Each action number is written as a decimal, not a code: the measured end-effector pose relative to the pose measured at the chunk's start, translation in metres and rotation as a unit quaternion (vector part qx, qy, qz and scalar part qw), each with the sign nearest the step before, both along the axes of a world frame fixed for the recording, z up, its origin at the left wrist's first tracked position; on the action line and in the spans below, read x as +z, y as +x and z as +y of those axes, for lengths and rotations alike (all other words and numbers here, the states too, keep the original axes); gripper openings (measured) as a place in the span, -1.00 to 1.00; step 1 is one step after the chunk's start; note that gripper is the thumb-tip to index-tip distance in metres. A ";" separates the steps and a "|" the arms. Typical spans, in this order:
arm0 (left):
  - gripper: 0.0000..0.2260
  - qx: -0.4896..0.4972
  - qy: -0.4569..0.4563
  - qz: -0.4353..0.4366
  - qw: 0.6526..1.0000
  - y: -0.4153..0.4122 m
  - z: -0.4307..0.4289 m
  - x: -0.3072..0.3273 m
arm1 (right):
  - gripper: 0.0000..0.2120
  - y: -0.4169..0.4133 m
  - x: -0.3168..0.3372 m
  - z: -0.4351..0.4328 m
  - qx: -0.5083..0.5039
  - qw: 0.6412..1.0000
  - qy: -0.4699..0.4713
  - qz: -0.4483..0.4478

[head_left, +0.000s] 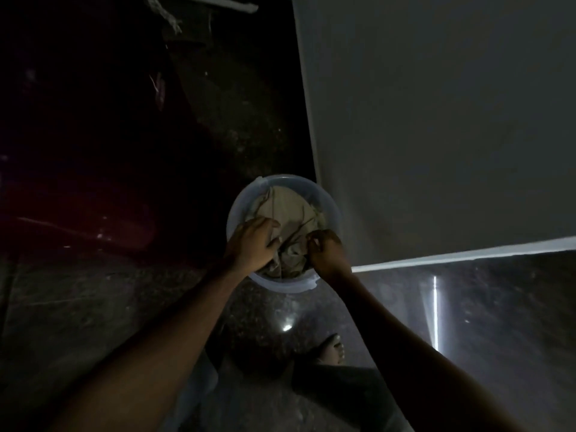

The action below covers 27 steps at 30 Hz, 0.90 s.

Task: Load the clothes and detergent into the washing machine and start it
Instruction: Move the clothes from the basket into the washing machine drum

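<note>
Dim scene, person stands over a pale round bucket (282, 233) on the dark speckled floor (93, 307), both arms reaching down into it. Bucket holds a bundle of light beige clothes (288, 210), crumpled, filling most of it. Left hand (254, 244) is curled over the near-left part of the cloth, fingers closed into the fabric; right hand (325, 249) is bunched tight on a fold at the near-right side, pinching it. Both grips look clamped on cloth, probably to gather the whole wad in one lift rather than piece by piece. Bucket sits just beside the corner of a big grey flat-sided appliance (436, 120) to the right and far, likely the washing machine, so the clothes are staged close for a short carry; its opening and controls are not in view. A bare foot (332, 349) shows near, below the bucket. No detergent visible. Judgement: early in the task, loading not yet done; next move calls for lifting the bundle clear of the rim without dropping loose ends.
</note>
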State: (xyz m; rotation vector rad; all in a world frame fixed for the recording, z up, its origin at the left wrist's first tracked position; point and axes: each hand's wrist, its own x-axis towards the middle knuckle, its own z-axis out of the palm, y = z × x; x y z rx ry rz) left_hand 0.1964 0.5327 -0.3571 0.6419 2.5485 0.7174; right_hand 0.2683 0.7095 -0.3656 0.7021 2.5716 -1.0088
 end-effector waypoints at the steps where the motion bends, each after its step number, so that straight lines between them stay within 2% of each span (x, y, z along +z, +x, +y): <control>1: -0.73 -0.006 -0.004 0.001 1.000 -0.002 0.000 -0.025 | -0.73 -0.002 -0.026 0.003 0.027 0.999 0.024 -0.022; 8: -0.59 -0.037 -0.039 0.009 0.999 -0.015 0.004 -0.172 | -0.55 -0.027 -0.162 0.013 0.221 0.956 0.172 -0.085; 11: -0.61 -0.029 -0.026 0.002 0.999 -0.016 0.007 -0.193 | -0.62 -0.034 -0.186 0.015 0.256 0.938 0.208 -0.102; 13: -0.64 -0.018 -0.023 -0.008 1.000 -0.015 0.006 -0.191 | -0.60 -0.036 -0.184 0.016 0.249 0.940 0.211 -0.095; 18: -0.57 -0.013 -0.023 -0.043 0.999 -0.016 -0.001 -0.134 | -0.57 -0.036 -0.114 0.013 0.193 0.959 0.196 -0.065; 21: -0.59 -0.038 -0.023 -0.038 0.998 -0.015 -0.004 -0.076 | -0.69 -0.036 -0.053 0.013 0.161 0.969 0.181 -0.045; 27: -0.55 -0.029 -0.008 -0.051 0.998 -0.008 -0.008 0.069 | -0.83 -0.036 0.098 0.002 0.040 0.997 0.006 0.072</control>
